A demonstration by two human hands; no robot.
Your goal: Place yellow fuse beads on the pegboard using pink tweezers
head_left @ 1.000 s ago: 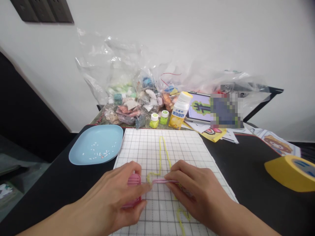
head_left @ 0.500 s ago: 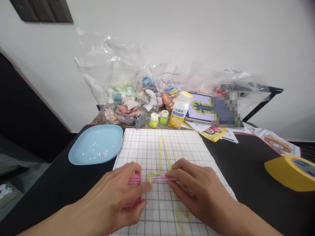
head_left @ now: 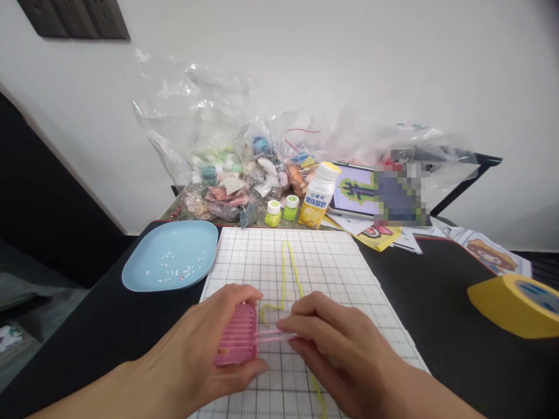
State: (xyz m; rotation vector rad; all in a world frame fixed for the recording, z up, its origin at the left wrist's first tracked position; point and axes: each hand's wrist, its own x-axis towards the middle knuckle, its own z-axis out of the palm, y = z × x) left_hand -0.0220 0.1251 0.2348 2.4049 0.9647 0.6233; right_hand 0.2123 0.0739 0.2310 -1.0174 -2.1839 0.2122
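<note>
A small pink slotted tray (head_left: 239, 334) is in my left hand (head_left: 196, 349), gripped between the fingers at its far edge and the thumb at its near edge. A few yellowish beads show in its near slot. My right hand (head_left: 345, 349) pinches a pair of pale pink tweezers (head_left: 271, 335), whose tips reach the tray's right edge; whether they hold a bead I cannot tell. Under both hands lies a white gridded pegboard (head_left: 244, 256). A thin outline of yellow-green beads (head_left: 297, 273) runs along it, partly hidden by my right hand.
A light blue plate (head_left: 135, 273) with scattered white beads stands left of the board. Behind it are bagged beads (head_left: 231, 192), two small jars (head_left: 273, 214), a yogurt bottle (head_left: 318, 195) and a tablet (head_left: 353, 192) with a pattern. A yellow tape roll (head_left: 502, 305) lies at right.
The tweezers have moved left and slightly nearer, from over the bead outline to the tray. My left hand has turned the tray so more of its slotted face shows.
</note>
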